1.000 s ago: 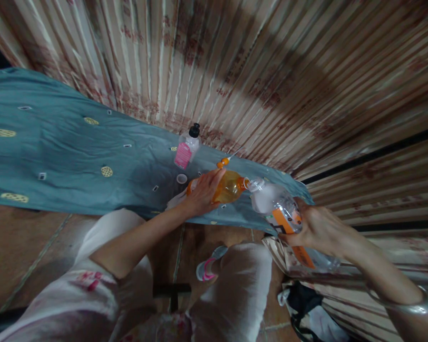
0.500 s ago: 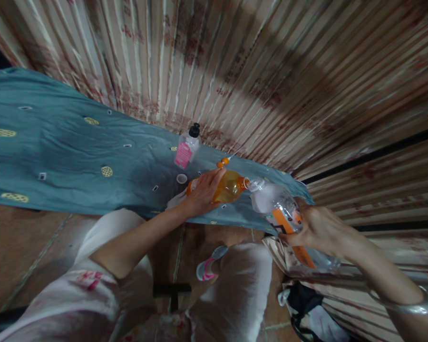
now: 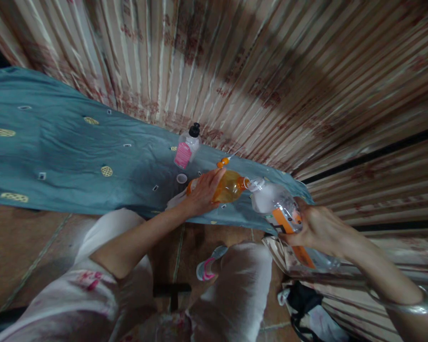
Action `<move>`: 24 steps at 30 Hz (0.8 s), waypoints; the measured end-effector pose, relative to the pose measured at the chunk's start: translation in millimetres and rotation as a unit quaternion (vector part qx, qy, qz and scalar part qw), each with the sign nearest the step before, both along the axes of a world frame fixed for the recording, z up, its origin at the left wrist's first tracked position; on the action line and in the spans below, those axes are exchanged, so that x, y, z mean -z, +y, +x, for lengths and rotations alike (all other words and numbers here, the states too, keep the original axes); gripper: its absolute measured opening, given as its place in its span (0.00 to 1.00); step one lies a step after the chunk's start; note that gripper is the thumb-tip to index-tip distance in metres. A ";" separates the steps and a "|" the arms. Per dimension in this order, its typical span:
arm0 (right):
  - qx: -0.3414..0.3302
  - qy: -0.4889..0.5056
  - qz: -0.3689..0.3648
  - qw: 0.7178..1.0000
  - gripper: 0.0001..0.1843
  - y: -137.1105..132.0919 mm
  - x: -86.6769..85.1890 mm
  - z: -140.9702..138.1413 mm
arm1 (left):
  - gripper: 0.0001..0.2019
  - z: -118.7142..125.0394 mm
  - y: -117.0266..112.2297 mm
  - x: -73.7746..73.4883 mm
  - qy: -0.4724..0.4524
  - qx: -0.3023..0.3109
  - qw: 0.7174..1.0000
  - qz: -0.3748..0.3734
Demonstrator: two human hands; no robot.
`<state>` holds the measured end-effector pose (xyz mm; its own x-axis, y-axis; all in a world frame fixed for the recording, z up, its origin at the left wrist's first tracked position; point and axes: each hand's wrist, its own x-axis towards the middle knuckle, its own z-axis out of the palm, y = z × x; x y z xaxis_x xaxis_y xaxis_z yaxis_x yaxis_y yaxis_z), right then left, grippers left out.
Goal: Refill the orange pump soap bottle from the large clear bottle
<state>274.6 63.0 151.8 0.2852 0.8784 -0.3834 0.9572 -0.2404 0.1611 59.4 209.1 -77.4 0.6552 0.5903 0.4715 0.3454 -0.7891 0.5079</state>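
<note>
A seated person, seen from their own head, holds two plastic bottles mouth to mouth over a narrow surface. The left hand [image 3: 201, 194] lies over the body of a translucent orange bottle [image 3: 230, 187], fingers together and curved across its side. The right hand [image 3: 317, 230] is wrapped around the middle of a larger clear bottle [image 3: 267, 202], fingers and thumb gripping its orange-and-white label. The orange bottle's narrow neck points toward the right hand; the clear bottle slants up toward the left, its mouth right at that neck. Whether the rims actually touch cannot be told.

The orange plastic is smooth and glossy, with rounded shoulders; the clear plastic is shiny, with a whitish patch near its shoulder that could be contents or glare. How full either bottle is cannot be made out.

Just beyond the left hand lies a small orange nozzle piece [image 3: 223, 162] with a thin pale stem. A round white cap [image 3: 181, 178] sits near the orange bottle's base, and farther back is a clear bottle with a black top and pink label [image 3: 187, 149].

Beneath is a wrinkled teal cloth [image 3: 67, 152] printed with yellow speckled ovals and little rectangles. Behind, a pleated beige curtain [image 3: 207, 71] carries reddish floral print.
</note>
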 end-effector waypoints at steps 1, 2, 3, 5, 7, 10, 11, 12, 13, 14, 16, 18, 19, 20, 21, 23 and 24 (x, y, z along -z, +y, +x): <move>0.001 0.002 -0.003 1.000 0.21 -0.1 -0.2 -0.1 | 0.53 -0.4 -0.6 -1.2 0.005 -0.003 1.000 -0.003; 0.003 0.003 -0.004 1.000 0.21 -0.2 -0.4 -0.2 | 0.53 -0.8 -1.2 -2.4 0.009 -0.005 1.000 -0.005; 0.004 0.005 -0.004 1.000 0.21 -0.4 -0.5 -0.1 | 0.52 -1.1 -1.7 -3.6 0.012 -0.008 1.000 -0.008; 0.003 0.006 0.002 1.000 0.22 -0.7 -0.4 0.3 | 0.52 -1.5 -2.5 -5.4 0.016 -0.010 1.000 -0.012; 0.002 0.003 0.006 1.000 0.23 -1.0 0.1 0.9 | 0.52 -1.6 -2.7 -6.1 0.017 -0.010 1.000 -0.015; 0.002 0.004 0.004 1.000 0.22 -1.2 0.9 1.6 | 0.52 -1.6 -2.4 -5.6 0.018 -0.008 1.000 -0.016; 0.002 0.005 0.003 1.000 0.22 -1.2 1.0 1.6 | 0.52 -1.6 -2.3 -5.2 0.016 -0.007 1.000 -0.016; 0.002 0.007 0.002 1.000 0.22 -1.1 0.9 1.4 | 0.52 -1.5 -2.2 -4.9 0.013 -0.007 1.000 -0.015; 0.002 0.008 0.002 1.000 0.22 -1.0 0.7 1.0 | 0.52 -1.5 -2.1 -4.6 0.010 -0.006 1.000 -0.014; 0.002 0.009 0.002 1.000 0.22 -0.9 0.3 0.5 | 0.51 -1.4 -2.0 -4.4 0.008 -0.007 1.000 -0.013; 0.003 0.012 0.002 1.000 0.22 -0.6 -0.7 -0.8 | 0.51 -1.5 -2.0 -4.7 0.009 -0.010 1.000 -0.012; 0.006 0.012 0.001 1.000 0.22 -0.3 -1.6 -1.8 | 0.51 -1.8 -2.1 -5.7 0.014 -0.012 1.000 -0.012; 0.006 0.013 -0.001 1.000 0.22 -0.3 -1.9 -2.1 | 0.51 -2.0 -2.2 -6.3 0.017 -0.013 1.000 -0.013; 0.005 0.014 0.000 1.000 0.22 -0.3 -2.0 -2.1 | 0.50 -2.2 -2.3 -6.9 0.020 -0.013 1.000 -0.013; 0.002 0.015 0.001 1.000 0.22 -0.3 -2.0 -2.0 | 0.50 -2.4 -2.5 -7.3 0.024 -0.013 1.000 -0.014; 0.000 0.019 0.004 1.000 0.22 -0.6 -1.6 -1.6 | 0.51 -2.5 -2.9 -7.4 0.030 -0.013 0.999 -0.014; 0.002 0.019 0.007 1.000 0.22 -0.8 -1.3 -1.3 | 0.51 -2.3 -3.1 -7.1 0.032 -0.014 0.999 -0.014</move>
